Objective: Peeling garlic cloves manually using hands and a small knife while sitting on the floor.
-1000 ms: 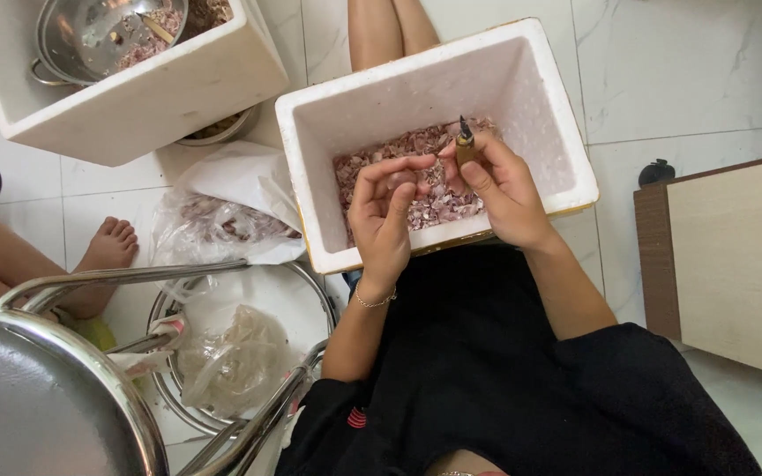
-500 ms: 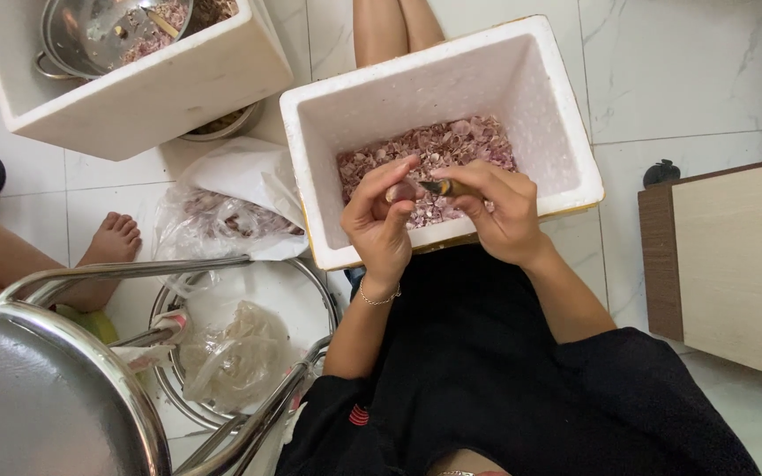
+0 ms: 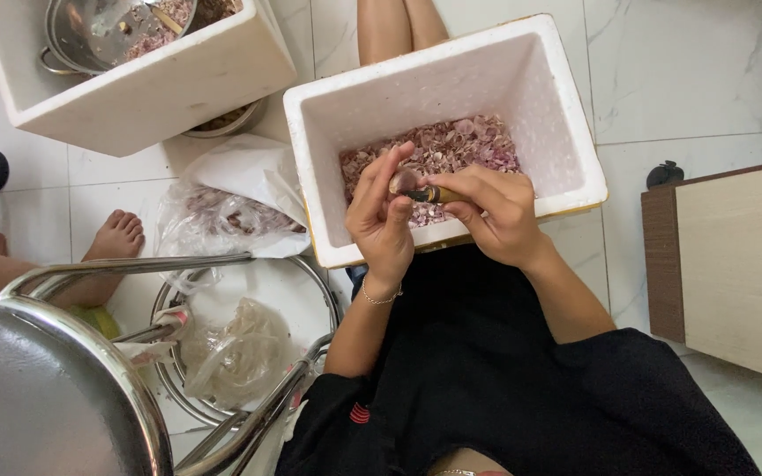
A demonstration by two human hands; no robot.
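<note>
Purplish and small, a shallot (image 3: 401,182) sits pinched between the thumb and fingers of the left hand (image 3: 384,220), held just over the near wall of a white foam box (image 3: 451,84) at the centre of the frame. The right hand (image 3: 497,216) is closed around the brown handle of a small knife (image 3: 438,194), whose tip meets the bulb; each grip is pressed tight on what it holds, and neither is spread. Whether this bulb is half stripped or nearly bare cannot be told, since the fingers cover most of it. Inside the box a layer of pink-purple peelings (image 3: 451,145) covers the floor, so a fair share of peeling looks done, judging by the heap. Left of the box, a clear plastic bag (image 3: 222,216) lies on the tiled floor (image 3: 690,79) with more purplish pieces in it; whether those are peeled or unpeeled is not clear, so how much is left stays a guess. Upper left, a second foam box (image 3: 152,97) carries a metal pot (image 3: 99,35) with similar scraps. Lower left, a metal basin (image 3: 249,353) holds crumpled plastic under a steel stool frame (image 3: 55,353), and another person's bare foot (image 3: 116,238) rests on the tiles. A wooden cabinet (image 3: 734,264) stands at the right edge.
</note>
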